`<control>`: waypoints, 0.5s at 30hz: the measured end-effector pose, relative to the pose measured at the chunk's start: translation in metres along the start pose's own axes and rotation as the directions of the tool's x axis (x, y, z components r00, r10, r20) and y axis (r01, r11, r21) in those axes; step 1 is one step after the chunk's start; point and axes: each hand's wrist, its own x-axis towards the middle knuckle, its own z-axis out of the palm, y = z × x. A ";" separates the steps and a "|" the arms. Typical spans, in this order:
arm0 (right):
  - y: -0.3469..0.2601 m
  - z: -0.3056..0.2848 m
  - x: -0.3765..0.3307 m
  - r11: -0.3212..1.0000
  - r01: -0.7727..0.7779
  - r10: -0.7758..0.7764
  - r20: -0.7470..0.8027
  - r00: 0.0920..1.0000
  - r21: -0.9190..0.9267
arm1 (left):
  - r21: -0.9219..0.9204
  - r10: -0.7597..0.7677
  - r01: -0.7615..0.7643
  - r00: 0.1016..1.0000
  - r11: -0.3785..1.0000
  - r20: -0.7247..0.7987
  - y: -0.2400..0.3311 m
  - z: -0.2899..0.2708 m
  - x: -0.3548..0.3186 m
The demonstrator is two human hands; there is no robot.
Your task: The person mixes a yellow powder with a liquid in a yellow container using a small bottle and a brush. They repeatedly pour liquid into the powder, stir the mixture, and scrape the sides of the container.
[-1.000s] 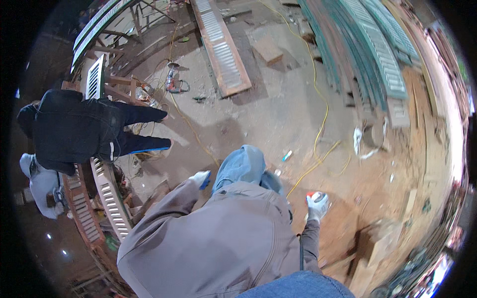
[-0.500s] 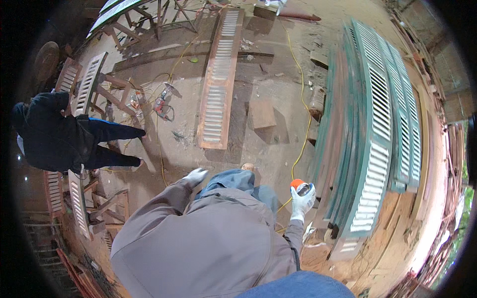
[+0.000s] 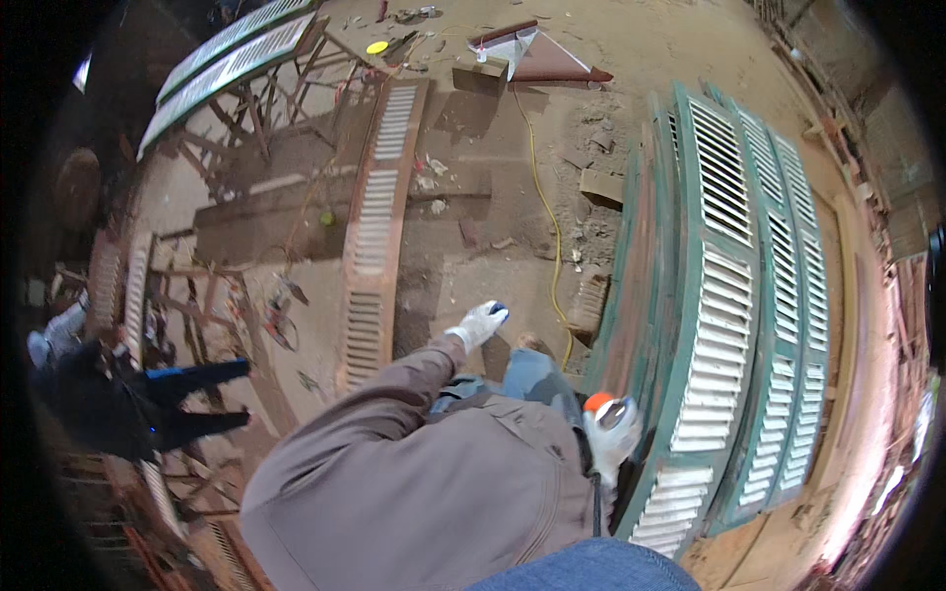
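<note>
My right hand (image 3: 613, 439), in a pale glove, is closed around a rounded object with an orange end (image 3: 597, 402); its exact kind is hard to make out. Close to its right stands a row of green-framed louvered shutters (image 3: 711, 325). My left hand (image 3: 477, 326), also gloved, reaches out in front of my body with its fingers curled. A dark blue patch shows at those fingertips; I cannot tell whether it is a held thing or part of the glove. To its left lies a long brown louvered shutter (image 3: 371, 236).
A yellow cord (image 3: 548, 212) runs along the dirt floor ahead. A co-worker in dark clothes (image 3: 108, 394) stands at the left among louvered panels and wooden trestles (image 3: 261, 113). A power tool (image 3: 280, 325) lies on the floor, and a cardboard box (image 3: 481, 75) sits farther off.
My left hand has swung forward and right, its fingers now curled. My right hand, with the orange-ended object, is now closer to the green shutters. The whole view has shifted.
</note>
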 end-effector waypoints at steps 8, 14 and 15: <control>-0.088 0.030 0.409 0.944 0.323 -0.327 0.058 0.943 0.068 | -0.043 -0.423 0.424 0.881 0.905 -0.211 -0.041 -0.081 0.048; -0.145 0.138 0.672 0.888 0.454 -0.458 0.042 0.888 0.077 | -0.043 -0.853 0.856 0.509 0.516 -0.116 -0.105 -0.135 0.083; -0.155 0.159 0.716 0.882 0.464 -0.468 0.033 0.883 0.088 | 0.077 -0.821 0.829 0.559 0.554 -0.114 -0.095 -0.140 0.120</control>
